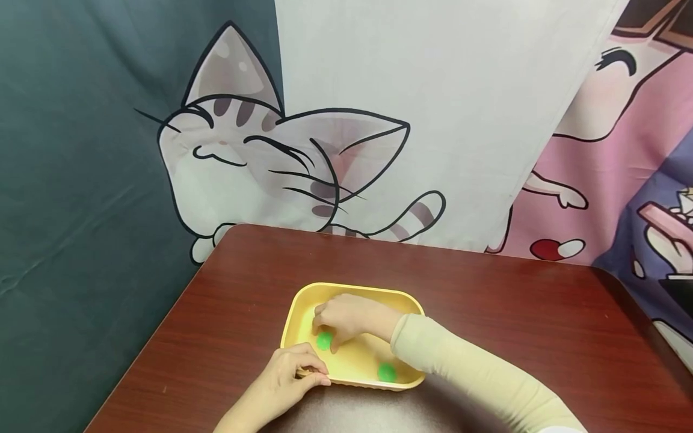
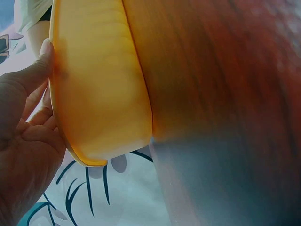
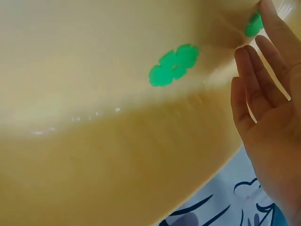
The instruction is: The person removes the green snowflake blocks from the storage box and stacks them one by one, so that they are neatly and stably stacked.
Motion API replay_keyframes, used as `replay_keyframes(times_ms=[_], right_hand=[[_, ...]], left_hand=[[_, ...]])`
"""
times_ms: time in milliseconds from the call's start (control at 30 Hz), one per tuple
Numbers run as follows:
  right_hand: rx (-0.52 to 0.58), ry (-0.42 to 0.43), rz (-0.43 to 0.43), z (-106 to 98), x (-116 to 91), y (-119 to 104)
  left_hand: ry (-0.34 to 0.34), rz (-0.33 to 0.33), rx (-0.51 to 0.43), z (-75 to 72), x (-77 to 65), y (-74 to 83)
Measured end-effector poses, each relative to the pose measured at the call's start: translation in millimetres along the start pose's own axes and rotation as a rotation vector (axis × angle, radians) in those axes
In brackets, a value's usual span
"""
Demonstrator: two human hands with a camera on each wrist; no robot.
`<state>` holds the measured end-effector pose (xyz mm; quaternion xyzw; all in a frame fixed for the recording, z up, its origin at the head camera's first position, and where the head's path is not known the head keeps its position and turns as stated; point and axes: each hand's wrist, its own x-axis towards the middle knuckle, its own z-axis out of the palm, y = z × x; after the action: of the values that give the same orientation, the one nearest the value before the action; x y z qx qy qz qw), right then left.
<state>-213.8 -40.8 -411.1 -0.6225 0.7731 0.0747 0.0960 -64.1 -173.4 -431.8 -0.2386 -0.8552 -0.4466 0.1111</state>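
Note:
A yellow plastic tray [image 1: 357, 382] with a rounded rim stands on the table. My left hand [image 1: 289, 373] pinches its near left rim, thumb and fingers on either side; the left wrist view shows the thumb on the rim and the tray's outer wall. Inside the tray, my right hand [image 1: 346, 316] reaches down with fingers bent loosely around a green piece [image 1: 324, 341]. That green piece [image 3: 254, 25] shows beside the fingertips in the right wrist view; no firm grasp is visible. A second, flower-shaped green piece [image 3: 174, 66] lies apart on the tray floor.
The dark red-brown wooden table [image 1: 520, 325] extends on both sides of the tray. Behind it hangs a cloth backdrop [image 1: 455, 120] with cartoon figures, including a striped cat. The right sleeve [image 1: 476, 367] crosses the tray's right rim.

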Motion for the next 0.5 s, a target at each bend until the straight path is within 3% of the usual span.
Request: replay_keyframes(times_ms=[267, 500], right_hand=[[0.354, 0.073, 0.056, 12.3, 2.2, 9.7], [0.389, 0.060, 0.066, 14.0, 3.8, 8.1]], left_hand=[[0.012, 0.019, -0.011, -0.9, 2.6, 0.4], [-0.002, 0.006, -0.011, -0.6, 2.2, 0.2]])
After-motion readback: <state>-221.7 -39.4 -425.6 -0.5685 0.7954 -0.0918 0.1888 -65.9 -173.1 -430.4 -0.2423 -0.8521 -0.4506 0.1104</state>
